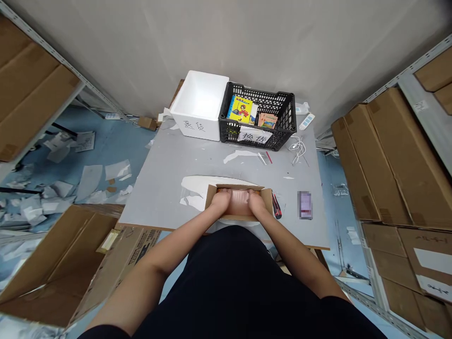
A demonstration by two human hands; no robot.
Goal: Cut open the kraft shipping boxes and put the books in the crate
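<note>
A small open cardboard box stands at the table's front edge, its flaps spread. Both my hands reach down into it. Inside lies a pinkish item in clear wrap. My left hand is at the item's left end and my right hand at its right end, both with fingers curled down. The fingertips are hidden, so their hold on the wrapped item cannot be made out. White paper lies under and behind the box. A red and black cutter rests just right of it.
On the grey table, a white foam box and a black crate with booklets stand at the back; a phone and white cable lie right. A large open carton is at lower left. Boxes fill shelves on both sides.
</note>
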